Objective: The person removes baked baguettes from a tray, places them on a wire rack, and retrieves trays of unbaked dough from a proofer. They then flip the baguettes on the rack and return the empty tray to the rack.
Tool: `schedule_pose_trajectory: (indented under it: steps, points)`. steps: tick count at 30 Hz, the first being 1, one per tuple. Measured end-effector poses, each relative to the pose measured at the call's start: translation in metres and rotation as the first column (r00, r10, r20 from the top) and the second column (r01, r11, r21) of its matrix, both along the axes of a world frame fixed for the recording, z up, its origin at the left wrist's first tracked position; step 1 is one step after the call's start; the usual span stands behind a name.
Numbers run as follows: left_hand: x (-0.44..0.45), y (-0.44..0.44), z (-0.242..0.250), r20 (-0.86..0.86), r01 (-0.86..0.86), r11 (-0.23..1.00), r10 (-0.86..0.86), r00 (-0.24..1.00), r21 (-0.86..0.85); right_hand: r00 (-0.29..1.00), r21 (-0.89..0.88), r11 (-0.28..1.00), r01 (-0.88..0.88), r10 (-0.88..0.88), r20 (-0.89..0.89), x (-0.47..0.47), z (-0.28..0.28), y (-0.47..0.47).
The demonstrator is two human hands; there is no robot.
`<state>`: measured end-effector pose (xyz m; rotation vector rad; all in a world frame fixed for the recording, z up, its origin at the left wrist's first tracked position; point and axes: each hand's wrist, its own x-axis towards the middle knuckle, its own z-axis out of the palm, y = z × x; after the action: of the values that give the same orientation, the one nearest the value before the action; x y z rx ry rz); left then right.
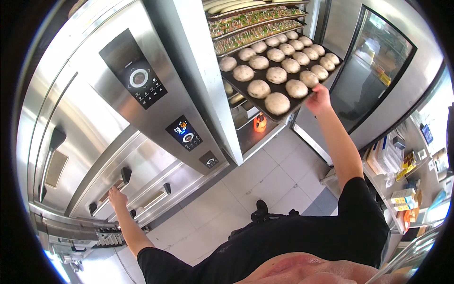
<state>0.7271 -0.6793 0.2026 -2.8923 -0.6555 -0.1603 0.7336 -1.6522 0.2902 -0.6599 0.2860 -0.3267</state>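
Note:
My right hand (319, 100) grips the near right edge of a dark baking tray (262, 67), which juts out of a tray rack. Rows of round, pale, floured dough pieces (276, 103) cover the tray. At the left, my left hand (117, 198) is closed around the bar handle (100, 207) of a steel deck oven's middle door, which looks closed. Above the tray, more trays hold long topped dough pieces (255, 32) and plain pale ones (230, 5).
Control panels (133, 69) run down the oven front (170, 92). An orange spray bottle (260, 123) stands on the rack's base. A steel cabinet with a glass door (376, 67) is at the right, beside a shelf with plastic containers (385, 156). Tiled floor (248, 191) lies below.

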Motion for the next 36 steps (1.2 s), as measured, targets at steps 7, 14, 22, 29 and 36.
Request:
schedule_pose_trajectory:
  steps: [7,14,22,29,36]
  points:
    - [-0.037,-0.018,-0.026,0.152,0.131,0.990,-0.139,0.979,0.060,0.989,0.000,0.989,0.147,-0.147,0.009,-0.204,-0.022,0.037]
    - [-0.141,-0.022,-0.124,-0.021,0.237,0.951,-0.246,0.969,-0.200,0.936,-0.013,0.936,0.352,-0.351,0.015,-0.400,-0.045,0.151]
    - [-0.172,-0.030,-0.219,-0.369,0.230,0.942,-0.310,0.876,-0.246,0.982,-0.053,0.981,0.187,-0.186,0.023,-0.498,-0.033,0.316]
    - [-0.174,-0.024,-0.274,-0.370,0.306,0.890,-0.424,0.827,-0.338,0.991,-0.096,0.992,0.080,-0.090,-0.100,-0.511,-0.034,0.425]
    - [-0.371,0.000,-0.239,0.138,0.280,0.624,-0.267,0.954,-0.729,0.959,-0.008,0.984,-0.180,0.174,-0.223,-0.475,-0.080,0.502]
